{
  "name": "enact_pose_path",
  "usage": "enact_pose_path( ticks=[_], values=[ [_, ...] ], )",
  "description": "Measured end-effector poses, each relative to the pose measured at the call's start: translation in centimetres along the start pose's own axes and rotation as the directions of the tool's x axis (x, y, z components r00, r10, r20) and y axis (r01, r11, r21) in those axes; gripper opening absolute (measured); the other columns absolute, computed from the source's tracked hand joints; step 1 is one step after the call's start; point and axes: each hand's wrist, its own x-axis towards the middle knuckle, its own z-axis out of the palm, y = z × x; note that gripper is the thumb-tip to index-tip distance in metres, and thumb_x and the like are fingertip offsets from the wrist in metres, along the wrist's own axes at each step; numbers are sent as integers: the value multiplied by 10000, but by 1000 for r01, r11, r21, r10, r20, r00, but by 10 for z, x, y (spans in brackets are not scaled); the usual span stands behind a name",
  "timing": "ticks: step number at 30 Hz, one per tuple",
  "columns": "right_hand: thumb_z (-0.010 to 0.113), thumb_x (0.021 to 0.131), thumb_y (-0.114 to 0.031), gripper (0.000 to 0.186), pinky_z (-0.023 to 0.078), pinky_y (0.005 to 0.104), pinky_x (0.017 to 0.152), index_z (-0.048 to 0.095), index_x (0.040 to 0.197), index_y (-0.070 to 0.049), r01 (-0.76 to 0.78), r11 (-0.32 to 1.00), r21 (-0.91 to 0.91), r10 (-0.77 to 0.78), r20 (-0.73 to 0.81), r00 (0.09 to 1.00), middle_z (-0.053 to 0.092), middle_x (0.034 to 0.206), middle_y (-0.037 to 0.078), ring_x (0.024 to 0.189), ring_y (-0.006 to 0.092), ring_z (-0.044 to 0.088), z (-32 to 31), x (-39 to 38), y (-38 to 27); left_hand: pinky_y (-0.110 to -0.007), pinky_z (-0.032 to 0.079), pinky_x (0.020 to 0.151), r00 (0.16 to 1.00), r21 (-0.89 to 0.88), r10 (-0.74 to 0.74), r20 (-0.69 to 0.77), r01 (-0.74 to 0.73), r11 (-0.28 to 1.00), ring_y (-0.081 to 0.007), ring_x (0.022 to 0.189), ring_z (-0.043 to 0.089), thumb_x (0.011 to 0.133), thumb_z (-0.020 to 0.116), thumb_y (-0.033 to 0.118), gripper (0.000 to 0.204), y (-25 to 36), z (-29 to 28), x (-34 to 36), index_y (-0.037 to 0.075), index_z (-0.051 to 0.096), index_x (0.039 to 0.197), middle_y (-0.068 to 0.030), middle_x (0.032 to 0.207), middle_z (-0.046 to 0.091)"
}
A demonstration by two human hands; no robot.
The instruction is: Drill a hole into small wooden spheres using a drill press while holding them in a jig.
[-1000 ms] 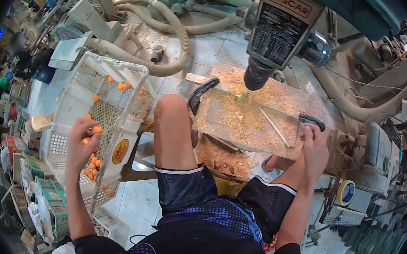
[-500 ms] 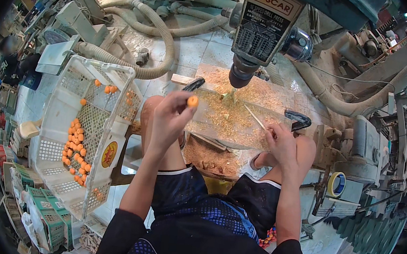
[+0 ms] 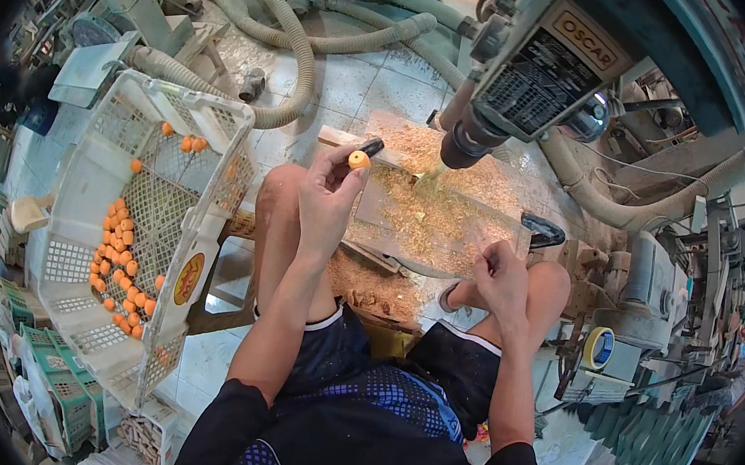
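Note:
Between thumb and fingers, my left hand [image 3: 329, 197] pinches a small orange ball [image 3: 359, 159]; a dark hole shows in its face. It is held over the near left part of a wooden board [image 3: 373, 230] covered in yellowish shavings [image 3: 446, 217]. My right hand [image 3: 504, 279] is closed, fingertips together, above the board's right edge near my knee; whatever it grips is hidden or too thin to make out. Beyond both hands, the dark chuck [image 3: 471, 142] of a drill press [image 3: 545, 70] hangs over the board. A whitish bit smeared with shavings shows below it.
A white plastic crate [image 3: 170, 303] at my left holds several orange balls [image 3: 124, 253]. Black clamp handles [image 3: 543, 230] stand at the board's corners. Ribbed hoses [image 3: 303, 73] curve across the tiled floor behind. A tape roll [image 3: 598, 348] and grey machine [image 3: 651, 277] are at right.
My left hand has moved right and slightly nearer the board's middle, still holding the ball. The thin stick seen in my right hand before no longer shows. The view has shifted and tilted.

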Motion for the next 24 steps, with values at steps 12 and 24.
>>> enact_pose_path(
  ticks=[12,24],
  values=[
    [681,870,-159,167,516,490,549,554,912,-59,81,957,-279,-104,-72,992,675,713,158,617,383,676,50,12,-65,-211,511,770,994,2,-107,14,107,994,-68,885,631,969,677,23,294,1,-12,5,-27,655,1258,-45,1068,670],
    [687,865,-152,156,514,483,559,557,897,-73,82,964,-254,-112,-105,988,665,695,157,620,372,673,48,17,-63,-193,491,740,996,-42,-88,25,89,995,-44,858,593,962,680,3,287,2,-9,5,-18,663,1247,-17,1035,643]
  ],
)
